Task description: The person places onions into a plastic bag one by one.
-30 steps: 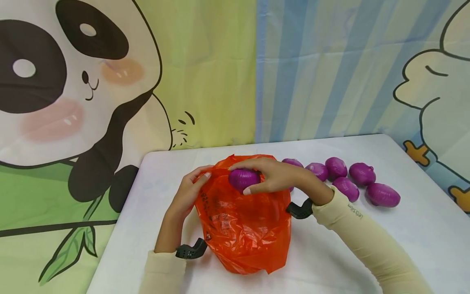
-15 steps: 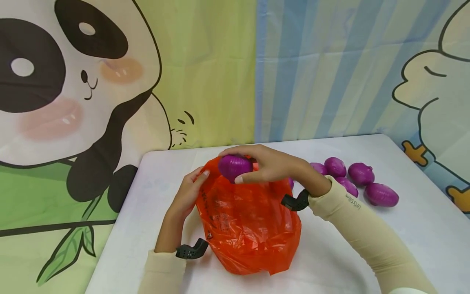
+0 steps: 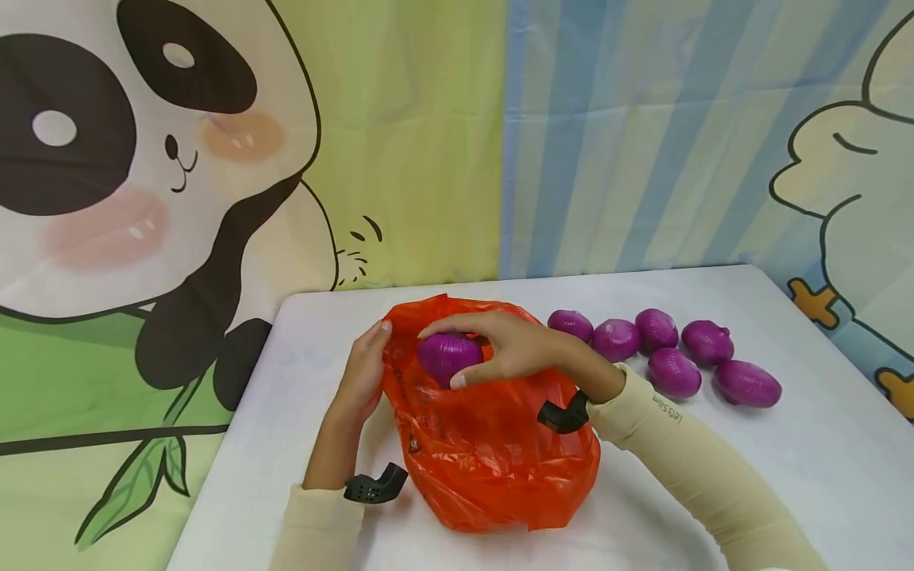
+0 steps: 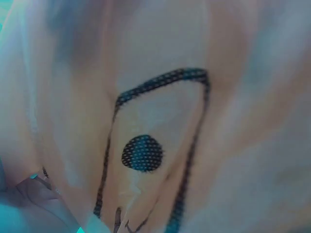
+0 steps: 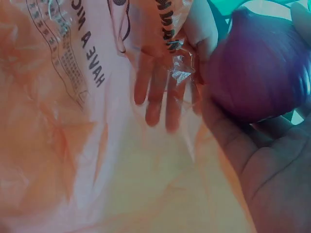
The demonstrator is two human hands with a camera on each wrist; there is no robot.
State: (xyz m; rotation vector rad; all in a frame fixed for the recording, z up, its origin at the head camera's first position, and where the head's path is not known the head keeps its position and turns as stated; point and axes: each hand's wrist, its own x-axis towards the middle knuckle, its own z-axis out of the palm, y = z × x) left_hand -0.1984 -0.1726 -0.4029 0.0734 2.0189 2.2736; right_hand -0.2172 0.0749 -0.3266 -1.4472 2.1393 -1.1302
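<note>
A red onion (image 3: 444, 358) with shiny purple skin is between the thumb and fingers of my right hand (image 3: 510, 345). It sits at the mouth of a thin red-orange plastic bag (image 3: 500, 476), in front of the bag's back rim. My left hand (image 3: 362, 373) grips the bag's left edge, thumb on the near side. Through the translucent film in the right wrist view, the left fingers (image 5: 155, 92) show spread behind it, close to the held onion (image 5: 262, 68). Printed bag film (image 4: 160, 121) fills the left wrist view. The bag's contents are hidden.
Several more red onions (image 3: 674, 373) lie grouped on the white table (image 3: 714, 476), right of the bag. A cloth backdrop with a cartoon panda (image 3: 207, 182) hangs behind the table's far edge.
My right hand lifted the onion, carried it left, then lowered it into the bag's mouth. The bag's opening has spread wider, and my left thumb has shifted along its edge.
</note>
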